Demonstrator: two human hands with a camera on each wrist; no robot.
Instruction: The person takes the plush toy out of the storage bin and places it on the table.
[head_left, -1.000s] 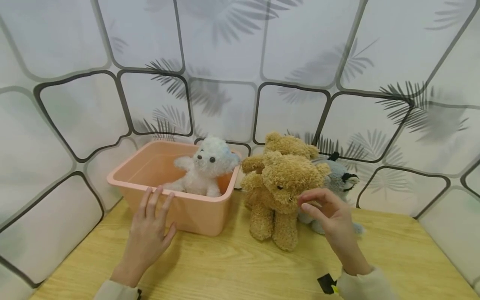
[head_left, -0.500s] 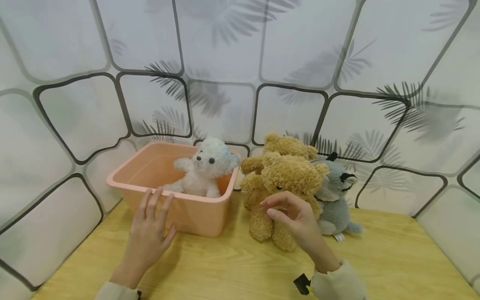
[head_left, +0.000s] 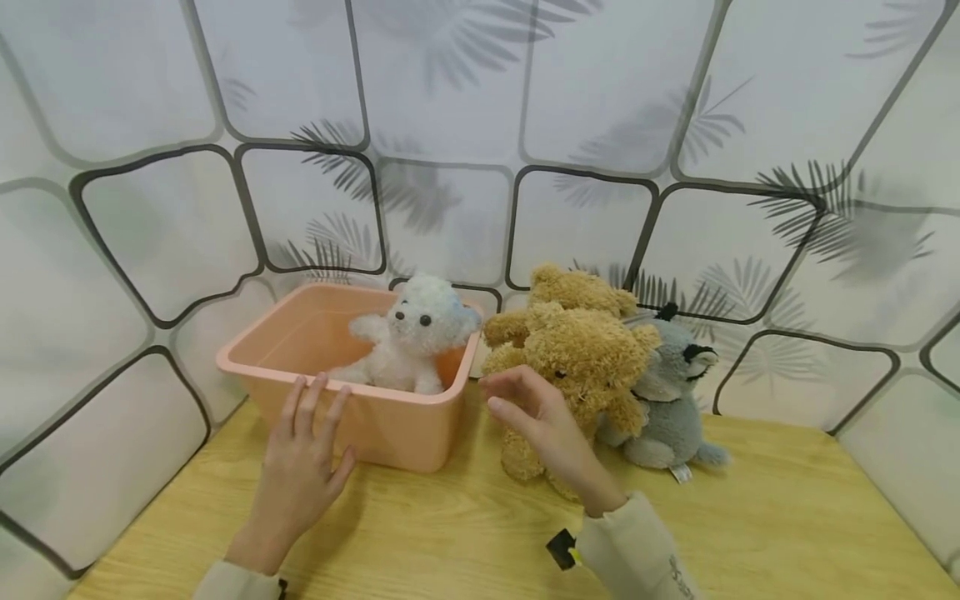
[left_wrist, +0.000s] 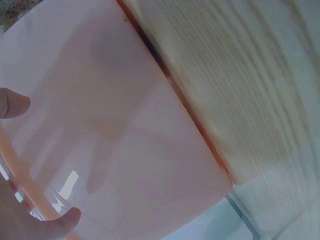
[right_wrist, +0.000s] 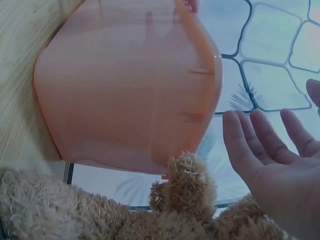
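Observation:
In the head view my left hand rests its fingertips on the near rim of a pink plastic bin, the thumb apart from the wall. A white plush bear with bluish ears sits inside the bin. My right hand, fingers relaxed and holding nothing, is in front of a curly brown teddy bear and covers part of its body. Behind it stands another brown teddy bear, mostly hidden. The right wrist view has the loosely spread right hand beside the bin's end wall and brown plush.
A grey plush animal with black-tipped ears sits right of the brown bears. All stand on a wood-grain table, backed by a patterned white curtain. A small black tag shows at the right sleeve.
My right hand has moved left, from beside the grey plush across the front brown bear toward the bin, uncovering the grey plush. The left hand has stayed on the rim.

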